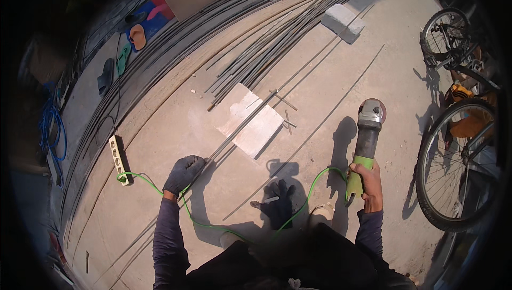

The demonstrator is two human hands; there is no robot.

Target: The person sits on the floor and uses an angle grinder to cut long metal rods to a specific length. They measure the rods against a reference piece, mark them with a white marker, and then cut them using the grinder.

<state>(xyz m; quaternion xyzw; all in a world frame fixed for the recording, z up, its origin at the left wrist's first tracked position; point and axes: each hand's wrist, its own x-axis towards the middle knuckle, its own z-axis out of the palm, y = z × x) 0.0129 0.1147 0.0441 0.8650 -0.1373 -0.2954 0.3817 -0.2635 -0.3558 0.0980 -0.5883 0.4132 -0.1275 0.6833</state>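
Observation:
My left hand, in a dark grey work glove, is closed around a long thin steel rod. The rod runs away from me across a pale block and toward a second block farther off. At the right, my bare right hand grips the green handle of an angle grinder, its head and disc pointing away from me. The grinder is held apart from the rod. Its green cord loops past my feet and under my left hand.
A bundle of rods lies beyond the pale block, with short cut pieces beside it. A power strip is at left. A dark glove rests before my feet. One bicycle stands at right; sandals sit far left.

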